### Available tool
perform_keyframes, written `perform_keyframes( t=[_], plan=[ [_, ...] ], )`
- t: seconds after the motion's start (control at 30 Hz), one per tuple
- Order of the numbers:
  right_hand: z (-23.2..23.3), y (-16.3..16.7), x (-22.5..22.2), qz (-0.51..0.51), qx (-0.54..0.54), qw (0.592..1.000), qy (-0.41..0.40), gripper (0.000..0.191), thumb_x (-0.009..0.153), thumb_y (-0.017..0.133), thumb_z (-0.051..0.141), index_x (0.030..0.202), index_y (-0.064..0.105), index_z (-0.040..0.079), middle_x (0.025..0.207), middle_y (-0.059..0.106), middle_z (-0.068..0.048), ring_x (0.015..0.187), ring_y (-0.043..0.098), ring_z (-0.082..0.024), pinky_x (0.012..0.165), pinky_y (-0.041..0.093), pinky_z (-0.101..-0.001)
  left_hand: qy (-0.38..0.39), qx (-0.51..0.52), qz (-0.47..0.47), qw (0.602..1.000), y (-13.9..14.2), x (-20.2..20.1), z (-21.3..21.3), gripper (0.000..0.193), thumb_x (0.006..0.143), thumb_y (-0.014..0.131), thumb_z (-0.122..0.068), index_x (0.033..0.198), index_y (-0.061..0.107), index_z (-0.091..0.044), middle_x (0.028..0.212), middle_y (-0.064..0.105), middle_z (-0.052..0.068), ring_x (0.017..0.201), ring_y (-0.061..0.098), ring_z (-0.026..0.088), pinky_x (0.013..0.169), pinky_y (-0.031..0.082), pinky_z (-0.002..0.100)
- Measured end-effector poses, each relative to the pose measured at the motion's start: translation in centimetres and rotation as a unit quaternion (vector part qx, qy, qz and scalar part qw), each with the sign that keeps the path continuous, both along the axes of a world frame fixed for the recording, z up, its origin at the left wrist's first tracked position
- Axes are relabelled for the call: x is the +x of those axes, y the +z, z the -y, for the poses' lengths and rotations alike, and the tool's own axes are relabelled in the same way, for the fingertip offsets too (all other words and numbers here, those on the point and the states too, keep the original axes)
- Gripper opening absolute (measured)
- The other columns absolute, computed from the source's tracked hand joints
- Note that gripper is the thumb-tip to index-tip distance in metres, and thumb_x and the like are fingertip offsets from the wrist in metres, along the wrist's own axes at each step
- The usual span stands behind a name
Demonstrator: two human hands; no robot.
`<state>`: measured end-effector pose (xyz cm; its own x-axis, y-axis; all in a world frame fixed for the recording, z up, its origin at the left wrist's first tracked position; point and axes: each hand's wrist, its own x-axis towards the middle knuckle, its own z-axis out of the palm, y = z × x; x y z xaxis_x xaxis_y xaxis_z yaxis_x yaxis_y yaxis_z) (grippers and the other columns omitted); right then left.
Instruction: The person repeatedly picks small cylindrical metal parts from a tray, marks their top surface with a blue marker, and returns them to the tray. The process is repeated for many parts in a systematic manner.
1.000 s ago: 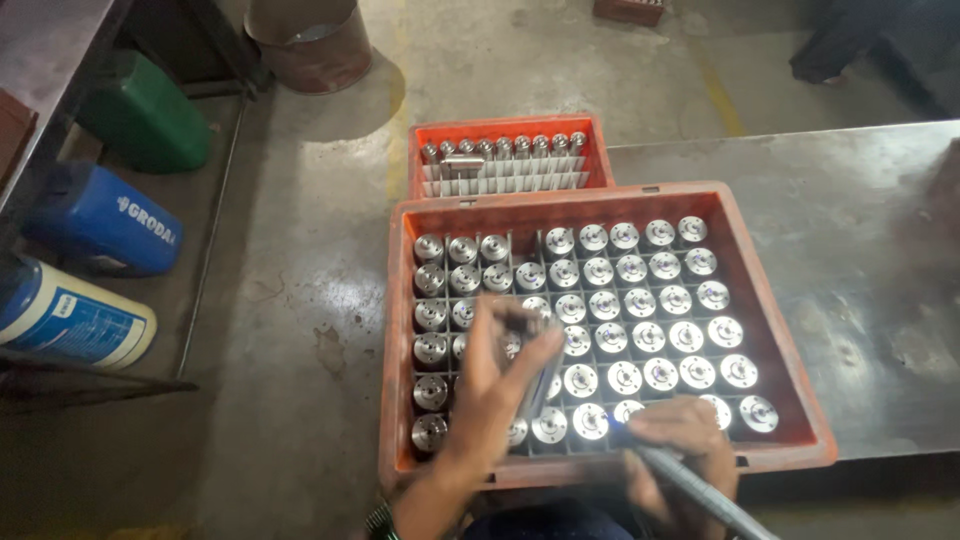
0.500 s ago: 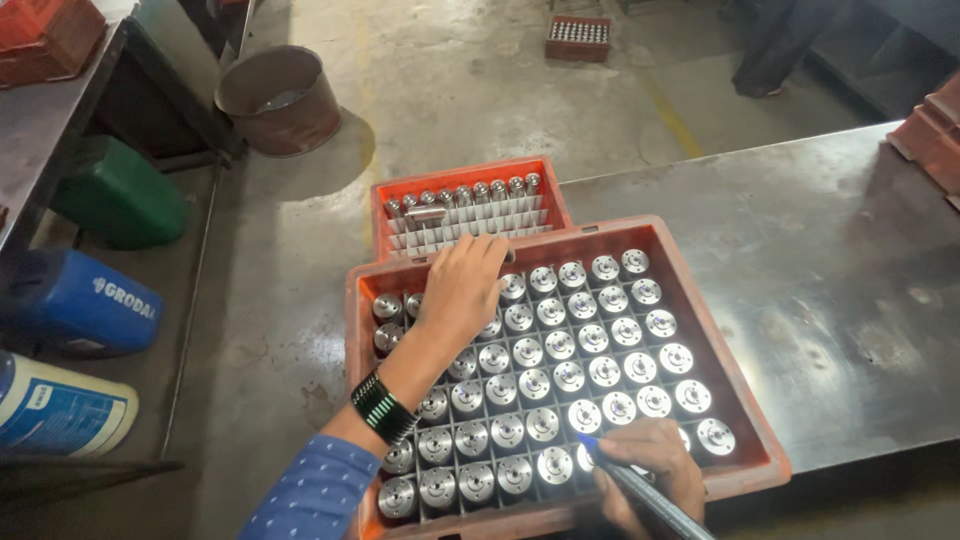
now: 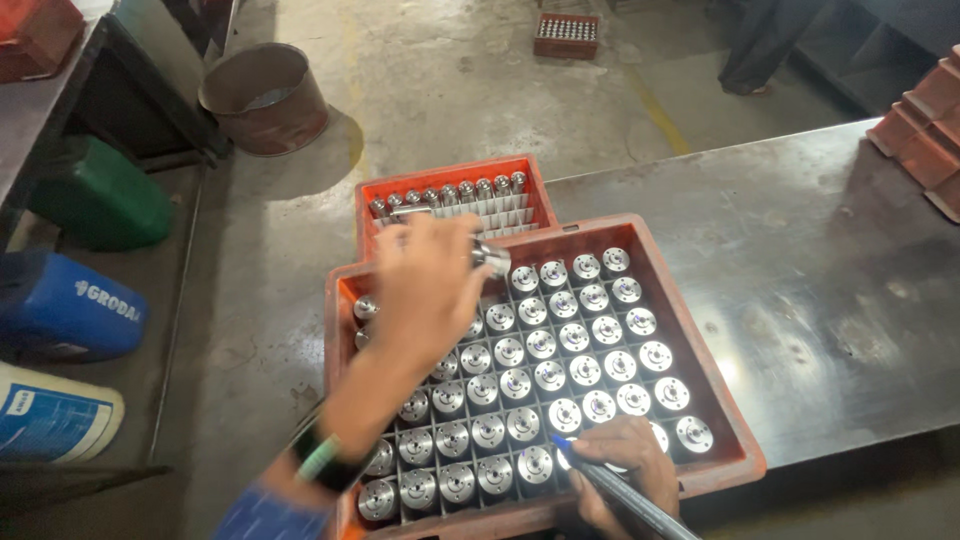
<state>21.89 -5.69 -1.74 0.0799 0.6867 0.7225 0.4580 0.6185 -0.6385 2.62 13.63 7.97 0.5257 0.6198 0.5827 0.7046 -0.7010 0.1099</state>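
At frame centre the left hand (image 3: 430, 290) pinches 1 metal cylinder (image 3: 492, 258) above the red tray (image 3: 700, 385) of shiny parts on the dark tabletop (image 3: 800, 260). At the bottom edge, the right hand (image 3: 615, 470) holds a blue-tipped pen (image 3: 610, 485). A smaller red tray (image 3: 450, 178) sits just behind.

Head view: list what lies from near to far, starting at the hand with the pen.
right hand holding a blue pen → large red tray of metal cylinders → small red tray → rusty bucket
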Motion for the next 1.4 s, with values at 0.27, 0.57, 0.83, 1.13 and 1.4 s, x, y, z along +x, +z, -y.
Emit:
perform_keyframes(
  t=[0.27, 0.57, 0.83, 1.13, 1.4],
  plan=[
    [0.5, 0.0, 0.2, -0.015, -0.022, 0.999, 0.029, 0.042, 0.074, 0.069, -0.003, 0.114, 0.060, 0.008, 0.090, 0.069, -0.009, 0.080, 0.065, -0.016, 0.074, 0.050, -0.0314, -0.079, -0.559, 0.487, 0.666, 0.0, -2.9, 8.2, 0.044, 0.094, 0.066, -0.035, 0.131, 0.058, -0.013, 0.085, 0.063, 0.007, 0.071, 0.063, 0.014, 0.066, 0.054, 0.028],
    [1.5, 1.2, -2.9, -0.005, -0.034, 0.999, 0.029, 0.040, 0.077, 0.067, -0.003, 0.114, 0.057, 0.006, 0.094, 0.069, -0.011, 0.084, 0.065, -0.018, 0.078, 0.049, -0.0337, -0.144, -0.506, 0.746, 0.409, -8.8, -0.9, 14.5, 0.043, 0.097, 0.061, -0.048, 0.110, 0.055, -0.007, 0.077, 0.057, 0.009, 0.065, 0.058, 0.016, 0.061, 0.053, 0.030],
    [0.9, 3.1, -5.3, 0.101, -0.016, 0.995, 0.008, 0.038, 0.075, 0.073, 0.002, 0.108, 0.054, 0.008, 0.088, 0.069, -0.009, 0.080, 0.064, -0.021, 0.076, 0.049, -0.0343, -0.109, -0.499, 0.728, 0.457, -9.6, -1.5, 15.4, 0.040, 0.085, 0.070, -0.036, 0.104, 0.060, -0.003, 0.100, 0.058, 0.007, 0.083, 0.064, 0.016, 0.065, 0.053, 0.027],
    [0.7, 2.3, -5.3, 0.111, 0.029, 0.993, 0.042, 0.039, 0.067, 0.073, 0.008, 0.103, 0.058, 0.011, 0.083, 0.069, -0.005, 0.070, 0.062, -0.020, 0.070, 0.046, -0.0385, -0.097, -0.481, 0.723, 0.485, -9.7, -0.9, 15.1, 0.047, 0.091, 0.065, -0.048, 0.109, 0.062, -0.005, 0.085, 0.065, 0.003, 0.074, 0.067, 0.012, 0.063, 0.059, 0.027],
    [0.7, 2.5, -5.9, 0.146, 0.031, 0.988, 0.038, 0.037, 0.070, 0.075, 0.008, 0.103, 0.058, 0.013, 0.082, 0.070, -0.002, 0.072, 0.065, -0.019, 0.073, 0.048, -0.0375, -0.123, -0.475, 0.737, 0.465, -10.0, -1.0, 15.2, 0.036, 0.103, 0.055, -0.037, 0.110, 0.059, -0.002, 0.092, 0.066, 0.008, 0.083, 0.069, 0.017, 0.066, 0.057, 0.030]
  ],
)
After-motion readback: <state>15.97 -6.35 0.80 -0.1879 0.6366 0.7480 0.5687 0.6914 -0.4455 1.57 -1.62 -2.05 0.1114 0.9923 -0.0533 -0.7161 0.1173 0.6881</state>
